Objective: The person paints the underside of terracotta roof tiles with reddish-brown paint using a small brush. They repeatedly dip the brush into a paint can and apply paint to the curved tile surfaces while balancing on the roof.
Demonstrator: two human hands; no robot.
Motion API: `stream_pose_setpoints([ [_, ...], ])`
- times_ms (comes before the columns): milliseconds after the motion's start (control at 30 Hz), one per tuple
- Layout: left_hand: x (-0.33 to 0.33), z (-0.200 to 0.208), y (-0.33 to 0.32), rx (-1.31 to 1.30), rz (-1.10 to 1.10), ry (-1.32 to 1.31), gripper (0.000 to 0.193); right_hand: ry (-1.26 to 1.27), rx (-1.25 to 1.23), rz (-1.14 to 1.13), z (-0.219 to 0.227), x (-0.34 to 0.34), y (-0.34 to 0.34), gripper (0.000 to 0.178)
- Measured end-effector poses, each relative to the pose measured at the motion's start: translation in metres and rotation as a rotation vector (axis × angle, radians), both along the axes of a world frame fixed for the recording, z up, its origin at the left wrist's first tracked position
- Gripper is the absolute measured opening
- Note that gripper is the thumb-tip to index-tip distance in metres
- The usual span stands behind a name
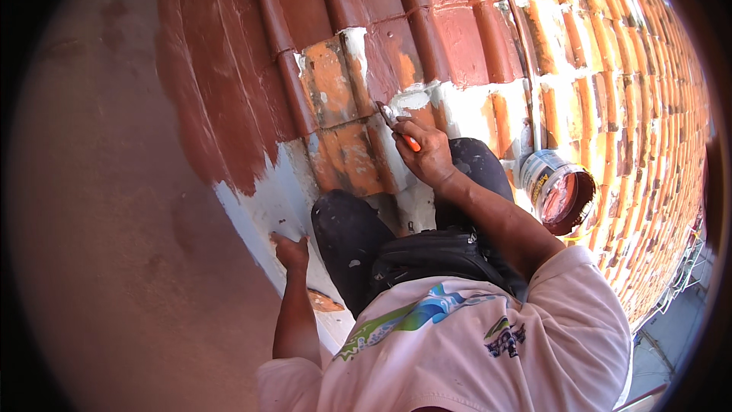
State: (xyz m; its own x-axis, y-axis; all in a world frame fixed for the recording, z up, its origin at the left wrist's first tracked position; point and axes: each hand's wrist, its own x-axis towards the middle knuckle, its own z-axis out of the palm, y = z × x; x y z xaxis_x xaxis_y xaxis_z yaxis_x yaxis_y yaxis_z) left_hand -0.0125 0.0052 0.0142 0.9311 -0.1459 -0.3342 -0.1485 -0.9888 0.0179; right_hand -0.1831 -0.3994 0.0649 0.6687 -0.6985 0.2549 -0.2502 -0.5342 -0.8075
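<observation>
My right hand (428, 154) is closed round the orange handle of a paintbrush (387, 114). Its dark bristles touch the roof tiles where red-brown paint meets white primer. My left hand (290, 250) leans on the white-coated roof edge (284, 202), with thumb and finger apart and nothing visible in it. Ahead of me the tiles are glossy red-brown (305, 4). Bare orange tiles (343, 154) with dark stains lie just in front of my knees. A paint bucket (540, 175), tipped toward me on the right, has red-brown paint inside.
Rows of weathered orange and white tiles (633, 107) slope away on the right. A dark seam (526, 46) runs up between them and the painted part. Past the roof edge on the left is a brown, blurred surface (130, 221). Metal framework (681, 275) shows far right.
</observation>
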Motion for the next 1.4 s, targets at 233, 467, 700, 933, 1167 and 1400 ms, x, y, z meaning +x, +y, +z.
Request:
stream_pose_setpoints([
  [233,0.001,0.002,0.000,0.019,0.004,0.025,0.117,0.198,0.111,0.095,-0.002,0.008,-0.004,0.013],
  [467,0.000,0.001,0.000,-0.011,0.037,0.029,0.119,0.085,0.815,-0.185,-0.018,0.007,-0.067,0.012],
  [700,0.001,-0.003,0.001,0.000,0.041,0.025,0.117,0.045,0.565,-0.386,-0.030,0.005,-0.076,0.009],
  [933,0.001,-0.001,0.000,-0.007,0.006,-0.008,0.116,-0.111,0.683,-0.433,-0.016,0.024,-0.079,0.012],
  [1167,-0.001,-0.005,0.005,-0.016,0.004,-0.021,0.112,-0.236,0.584,-0.310,0.096,-0.106,-0.096,0.018],
  [1400,0.015,-0.014,0.010,0.034,-0.042,0.049,0.093,0.226,0.443,-0.804,0.244,-0.301,-0.082,0.019],
])
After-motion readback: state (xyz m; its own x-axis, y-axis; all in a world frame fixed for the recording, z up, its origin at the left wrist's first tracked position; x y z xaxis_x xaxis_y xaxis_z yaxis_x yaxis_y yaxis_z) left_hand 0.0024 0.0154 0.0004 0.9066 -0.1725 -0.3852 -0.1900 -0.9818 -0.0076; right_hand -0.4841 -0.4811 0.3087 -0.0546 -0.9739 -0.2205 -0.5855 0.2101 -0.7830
